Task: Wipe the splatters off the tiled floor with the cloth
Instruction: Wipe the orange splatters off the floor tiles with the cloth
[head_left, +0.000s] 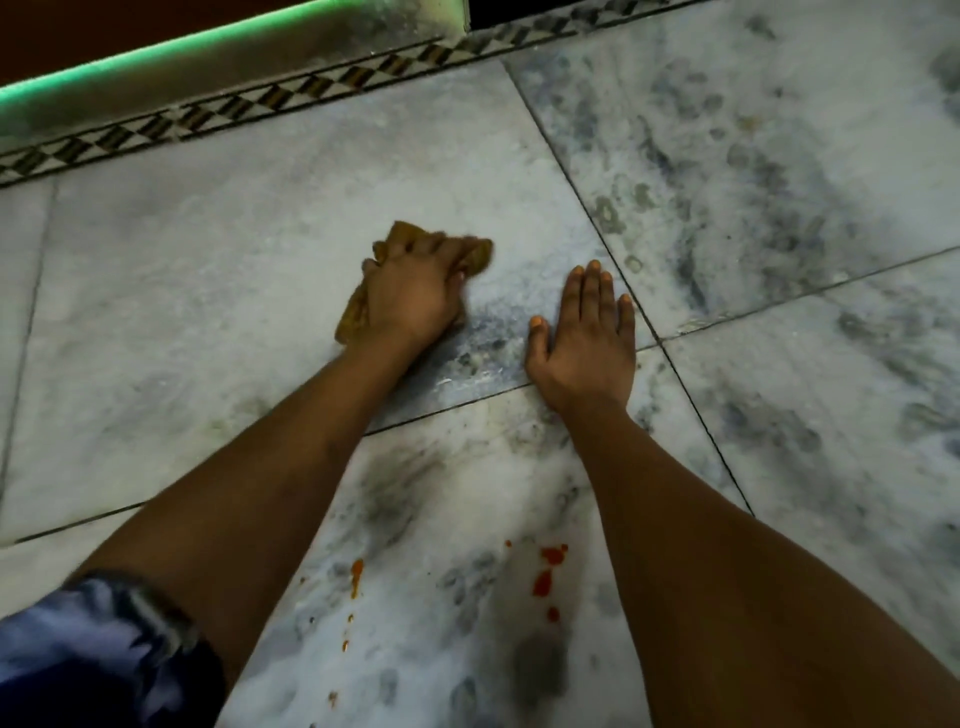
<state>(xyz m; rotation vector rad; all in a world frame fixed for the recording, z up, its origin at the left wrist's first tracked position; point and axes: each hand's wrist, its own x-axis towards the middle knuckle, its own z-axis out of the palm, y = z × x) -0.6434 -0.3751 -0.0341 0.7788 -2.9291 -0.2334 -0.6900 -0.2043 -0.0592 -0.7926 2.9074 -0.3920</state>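
My left hand (410, 296) is closed on a crumpled brown cloth (475, 254) and presses it onto a grey marble floor tile (208, 291) in the middle of the view. Cloth sticks out beyond my fingers and beside my wrist. To its right, my right hand (587, 343) lies flat on the floor, fingers spread, holding nothing. Red splatters (548, 574) sit on the near tile between my forearms, and smaller orange drips (356, 577) lie a little to their left.
A checkered border strip (311, 88) runs along the far edge of the floor, below a raised ledge with a green glowing edge (156, 52). Dark grout lines (587, 208) cross the tiles. A blue patterned sleeve or garment (78, 649) fills the bottom left corner.
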